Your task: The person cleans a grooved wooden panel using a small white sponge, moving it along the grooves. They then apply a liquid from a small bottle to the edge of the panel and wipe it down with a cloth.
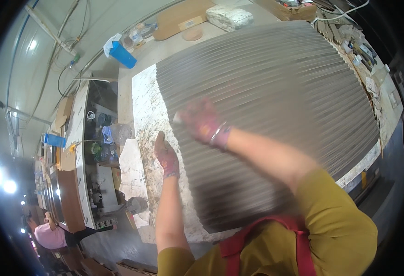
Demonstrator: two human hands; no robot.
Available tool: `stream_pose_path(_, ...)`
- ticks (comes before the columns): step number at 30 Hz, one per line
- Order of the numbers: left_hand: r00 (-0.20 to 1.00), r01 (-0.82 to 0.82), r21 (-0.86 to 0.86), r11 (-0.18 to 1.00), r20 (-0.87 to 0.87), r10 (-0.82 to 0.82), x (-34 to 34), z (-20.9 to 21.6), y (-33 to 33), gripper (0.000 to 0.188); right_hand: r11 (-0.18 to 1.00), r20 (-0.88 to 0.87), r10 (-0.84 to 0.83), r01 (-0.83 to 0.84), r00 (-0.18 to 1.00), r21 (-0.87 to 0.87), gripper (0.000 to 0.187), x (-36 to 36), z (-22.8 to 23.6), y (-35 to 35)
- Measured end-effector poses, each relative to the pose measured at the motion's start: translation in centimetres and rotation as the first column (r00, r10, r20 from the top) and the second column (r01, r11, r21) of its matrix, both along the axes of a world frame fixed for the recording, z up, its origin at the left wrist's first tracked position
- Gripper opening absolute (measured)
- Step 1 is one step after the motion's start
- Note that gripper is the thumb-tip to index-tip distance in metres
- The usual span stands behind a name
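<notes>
A large grey-brown corrugated sheet (275, 87), its ridges running sideways, lies across the work table in front of me. My right hand (201, 122), in a stained reddish-purple glove, is over its left part and blurred by motion. The fingers are closed around a small whitish piece (178, 118), whose kind I cannot make out. Near the sheet's wavy left edge is my left hand (166, 154), gloved too, above a speckled white board (150, 110). Its fingers point away from me, stretched out, with nothing visible in them.
A blue container (123, 55) stands at the far left corner, with a white-wrapped bundle (229, 17) at the back. Bottles and tools (365, 55) crowd the right side. Left of the table are a shelf of clutter (102, 152) and a person in pink (50, 234).
</notes>
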State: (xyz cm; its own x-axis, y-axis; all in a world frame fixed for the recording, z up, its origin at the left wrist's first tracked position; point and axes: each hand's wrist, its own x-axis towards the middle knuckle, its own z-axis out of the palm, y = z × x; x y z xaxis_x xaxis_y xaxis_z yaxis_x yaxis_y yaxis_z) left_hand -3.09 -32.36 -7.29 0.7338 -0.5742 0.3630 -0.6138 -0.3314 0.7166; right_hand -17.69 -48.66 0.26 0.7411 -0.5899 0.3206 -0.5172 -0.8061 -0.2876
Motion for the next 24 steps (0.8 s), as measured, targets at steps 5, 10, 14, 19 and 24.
stream_pose_path(5,0.934,0.009,0.135,0.991,0.352,-0.056,0.3,-1.1,-0.4,0.032,0.996,0.115,0.058,-0.049,0.992,-0.079,0.022,-6.8,-1.1,-4.7)
stream_pose_path(10,0.862,-0.034,0.161,0.986,0.505,-0.052,-0.5,-0.4,-2.1,0.03,0.929,0.034,-0.369,0.369,0.929,0.003,0.032,-21.5,-0.6,-17.0)
stream_pose_path(14,0.921,-0.079,0.18,0.98,0.39,0.002,0.3,-0.6,-0.9,0.023,0.983,-0.208,-0.154,0.129,0.966,-0.129,0.033,-14.6,8.8,-5.0)
stream_pose_path(19,0.9,-0.071,0.217,0.974,0.435,-0.032,-0.2,-0.2,-1.3,0.032,0.975,0.016,-0.185,0.186,0.983,-0.118,0.03,-17.7,1.3,-9.6)
stream_pose_path(24,0.915,-0.112,0.253,0.961,0.403,0.001,-0.4,0.2,-1.4,0.032,0.92,-0.066,-0.355,0.336,0.933,-0.203,0.034,-19.2,0.8,-14.3)
